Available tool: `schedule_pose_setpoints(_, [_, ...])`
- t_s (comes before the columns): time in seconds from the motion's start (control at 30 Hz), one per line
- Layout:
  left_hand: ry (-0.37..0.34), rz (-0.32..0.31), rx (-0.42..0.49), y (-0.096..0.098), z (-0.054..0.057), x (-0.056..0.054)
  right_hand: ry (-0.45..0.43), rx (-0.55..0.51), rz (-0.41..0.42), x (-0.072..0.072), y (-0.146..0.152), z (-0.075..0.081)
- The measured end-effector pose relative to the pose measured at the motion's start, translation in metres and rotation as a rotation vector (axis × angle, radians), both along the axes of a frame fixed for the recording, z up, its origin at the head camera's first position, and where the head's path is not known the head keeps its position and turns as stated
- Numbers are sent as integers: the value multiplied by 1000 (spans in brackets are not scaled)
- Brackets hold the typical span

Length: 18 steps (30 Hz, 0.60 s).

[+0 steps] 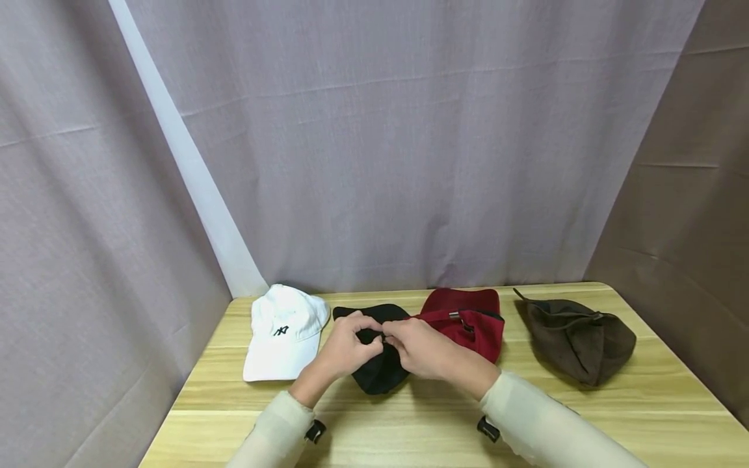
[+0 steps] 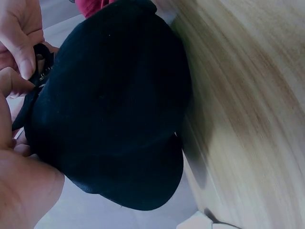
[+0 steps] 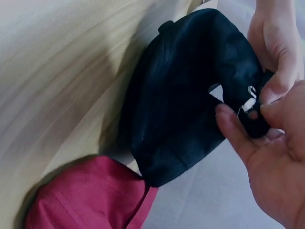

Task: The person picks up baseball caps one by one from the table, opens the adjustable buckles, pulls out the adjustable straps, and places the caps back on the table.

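A black cap [image 1: 380, 377] is between my two hands, its back part toward me in the right wrist view. My left hand [image 1: 342, 348] pinches the cap's back strap from one side, thumb and index finger curved toward each other. From the other side my right hand [image 1: 427, 351] pinches the same strap [image 3: 259, 128], close by a small metal buckle [image 3: 249, 105]. The fingertips of both hands nearly meet there. In the left wrist view the crown [image 2: 114, 90] and brim [image 2: 147, 181] hide part of the fingers.
On the left of the wooden table [image 1: 409, 429] lies a white cap [image 1: 281, 351] with a dark logo. A red cap [image 1: 462, 300] is just right of the black one, partly behind my right hand. Farther right lies a brown cap [image 1: 579, 344]. Grey curtains [image 1: 363, 162] hang behind.
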<state>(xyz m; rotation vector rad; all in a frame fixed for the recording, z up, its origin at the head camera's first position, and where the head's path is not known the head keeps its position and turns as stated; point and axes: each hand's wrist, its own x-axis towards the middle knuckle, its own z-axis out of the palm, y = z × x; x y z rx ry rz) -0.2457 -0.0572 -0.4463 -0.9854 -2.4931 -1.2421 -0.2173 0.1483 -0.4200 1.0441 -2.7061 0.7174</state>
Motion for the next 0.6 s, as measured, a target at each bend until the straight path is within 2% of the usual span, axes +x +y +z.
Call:
schedule_pose_setpoints(0.1, [-9,11,-6,-1,0,2,-14,4,6,1,-1,1])
schedule_pose_setpoints(0.17, [-13,18,-15,-1,0,2,-8,36,-19,2,-4,1])
schedule_pose_setpoints(0.3, [4,37,-33,2,1,2,52,134,-107,8,-14,1])
schedule_pose_setpoints(0.4, [26,46,-35,4,3,1,103,157,-153,11,-19,0])
schedule_pose_setpoints(0.5, [30,41,-27,3,4,2,110,144,-158,10,-20,-2])
schedule_pose_setpoints(0.6, [11,29,-25,3,4,2,74,123,-128,7,-15,-3])
